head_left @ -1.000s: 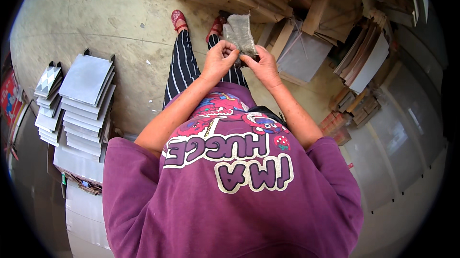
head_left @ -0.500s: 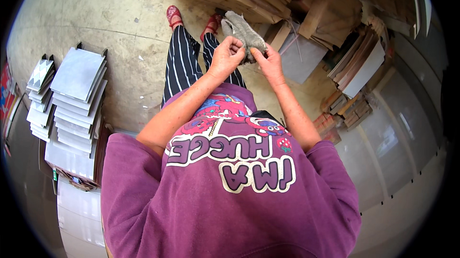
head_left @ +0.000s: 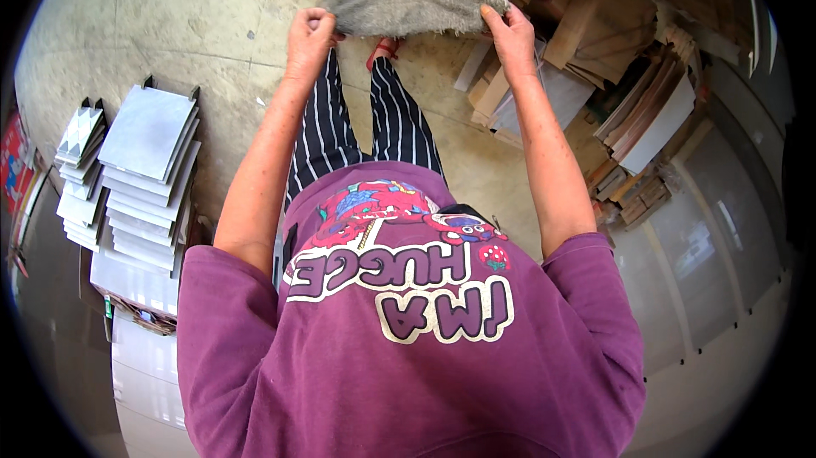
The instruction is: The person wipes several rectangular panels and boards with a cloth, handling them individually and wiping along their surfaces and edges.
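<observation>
A grey, fuzzy-edged rag (head_left: 412,6) is stretched out sideways between my two hands, in front of my legs. My left hand (head_left: 311,33) is closed on its left end, the fingers curled in. At the other end, my right hand (head_left: 510,36) pinches the cloth's corner between thumb and fingers. The middle of the rag hangs loosely and hides one of my feet. Below it, a red shoe (head_left: 384,50) partly shows.
Stacks of grey and white tiles (head_left: 146,131) stand on the left, with patterned tiles (head_left: 78,137) beside them. On the right are brown cardboard packs (head_left: 602,20) and leaning boards (head_left: 654,131). The concrete floor (head_left: 212,12) lies ahead.
The rag has gone from bunched up between my close-together hands to spread wide. My hands have moved apart and farther forward, the left one going left and the right one going right.
</observation>
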A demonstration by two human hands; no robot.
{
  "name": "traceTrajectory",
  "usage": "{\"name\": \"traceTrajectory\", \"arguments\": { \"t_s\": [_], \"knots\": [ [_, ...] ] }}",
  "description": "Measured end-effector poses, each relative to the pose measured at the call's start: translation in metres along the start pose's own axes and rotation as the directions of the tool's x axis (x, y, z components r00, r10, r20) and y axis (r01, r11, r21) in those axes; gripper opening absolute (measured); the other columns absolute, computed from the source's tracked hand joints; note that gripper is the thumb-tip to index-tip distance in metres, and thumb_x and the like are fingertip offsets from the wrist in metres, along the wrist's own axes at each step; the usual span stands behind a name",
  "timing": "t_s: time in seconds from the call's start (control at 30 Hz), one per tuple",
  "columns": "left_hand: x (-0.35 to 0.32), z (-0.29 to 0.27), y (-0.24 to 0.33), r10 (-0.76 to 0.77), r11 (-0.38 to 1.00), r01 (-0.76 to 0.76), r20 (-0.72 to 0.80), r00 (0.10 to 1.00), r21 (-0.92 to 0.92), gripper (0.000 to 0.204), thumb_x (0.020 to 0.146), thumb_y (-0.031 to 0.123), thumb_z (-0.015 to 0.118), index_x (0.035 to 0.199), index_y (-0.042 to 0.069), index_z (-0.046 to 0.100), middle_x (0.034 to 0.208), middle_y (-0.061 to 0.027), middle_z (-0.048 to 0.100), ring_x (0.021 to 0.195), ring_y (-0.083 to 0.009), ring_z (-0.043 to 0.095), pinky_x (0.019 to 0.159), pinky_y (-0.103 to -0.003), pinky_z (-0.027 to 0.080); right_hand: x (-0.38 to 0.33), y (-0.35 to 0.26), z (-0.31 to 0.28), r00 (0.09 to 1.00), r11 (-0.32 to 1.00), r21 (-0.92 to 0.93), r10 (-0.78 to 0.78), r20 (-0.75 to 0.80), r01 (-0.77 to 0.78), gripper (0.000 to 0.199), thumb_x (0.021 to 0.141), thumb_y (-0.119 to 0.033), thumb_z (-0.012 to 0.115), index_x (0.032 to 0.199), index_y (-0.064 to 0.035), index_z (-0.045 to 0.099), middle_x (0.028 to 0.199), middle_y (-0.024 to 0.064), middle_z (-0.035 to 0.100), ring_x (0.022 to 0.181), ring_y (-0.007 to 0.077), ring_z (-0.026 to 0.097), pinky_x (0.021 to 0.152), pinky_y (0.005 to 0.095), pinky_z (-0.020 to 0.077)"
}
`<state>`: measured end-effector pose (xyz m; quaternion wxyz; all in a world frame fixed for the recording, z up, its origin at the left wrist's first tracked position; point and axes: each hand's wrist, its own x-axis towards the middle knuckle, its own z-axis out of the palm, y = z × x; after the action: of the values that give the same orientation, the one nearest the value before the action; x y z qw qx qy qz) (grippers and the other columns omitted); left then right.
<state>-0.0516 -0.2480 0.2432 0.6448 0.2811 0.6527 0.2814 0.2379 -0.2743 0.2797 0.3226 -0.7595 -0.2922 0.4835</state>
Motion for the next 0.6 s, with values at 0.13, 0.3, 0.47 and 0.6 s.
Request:
{"name": "traceTrajectory", "arguments": {
  "t_s": [0.13, 0.3, 0.47, 0.6],
  "knots": [
    [0.035, -0.022, 0.0, 0.011, 1.0, -0.009, -0.071, 0.997, 0.029, 0.021, 0.083, 0.013, 0.055, 0.096, -0.002, 0.048, 0.073, -0.0099, 0.06, 0.058, -0.0155, 0.06, 0.053, -0.024, 0.049, 0.029, 0.001, 0.019, 1.0, 0.994, 0.114, 0.0, -0.014, 0.002, 0.021, 0.08, -0.017, 0.06, 0.094, -0.0023, 0.061, 0.076, -0.001, 0.06, 0.062, 0.0048, 0.053, 0.055, 0.0227, 0.0458],
    [0.074, -0.036, 0.003, 0.051, 0.996, -0.043, -0.109, 0.993, 0.074, 0.024, 0.083, 0.016, 0.057, 0.097, -0.002, 0.049, 0.076, -0.0103, 0.061, 0.06, -0.0169, 0.062, 0.054, -0.025, 0.05, 0.073, -0.005, 0.05, 0.998, 0.998, -0.041, -0.055, -0.004, 0.055, 0.023, 0.076, -0.018, 0.058, 0.094, -0.005, 0.062, 0.071, 0.0017, 0.061, 0.059, 0.0086, 0.053, 0.056, 0.0251, 0.0451],
    [0.098, -0.049, 0.024, 0.149, 0.989, -0.149, -0.167, 0.975, 0.013, 0.024, 0.08, 0.014, 0.057, 0.095, -0.003, 0.05, 0.077, -0.0111, 0.06, 0.061, -0.0182, 0.062, 0.058, -0.027, 0.051, 0.1, -0.048, 0.075, 0.955, 0.918, -0.264, -0.295, 0.037, 0.294, 0.025, 0.073, -0.027, 0.057, 0.083, -0.0055, 0.062, 0.068, 0.0087, 0.061, 0.061, 0.0185, 0.056, 0.063, 0.032, 0.0438],
    [0.112, -0.048, 0.026, 0.172, 0.98, -0.19, -0.232, 0.958, -0.057, 0.024, 0.079, 0.012, 0.059, 0.094, -0.004, 0.049, 0.076, -0.0107, 0.06, 0.059, -0.0181, 0.062, 0.055, -0.026, 0.051, 0.126, -0.051, 0.082, 0.942, 0.931, -0.154, -0.318, 0.111, 0.332, 0.02, 0.079, -0.013, 0.058, 0.095, -0.0017, 0.062, 0.078, -0.001, 0.061, 0.071, 0.0092, 0.053, 0.064, 0.0239, 0.0442]
  ]
}}
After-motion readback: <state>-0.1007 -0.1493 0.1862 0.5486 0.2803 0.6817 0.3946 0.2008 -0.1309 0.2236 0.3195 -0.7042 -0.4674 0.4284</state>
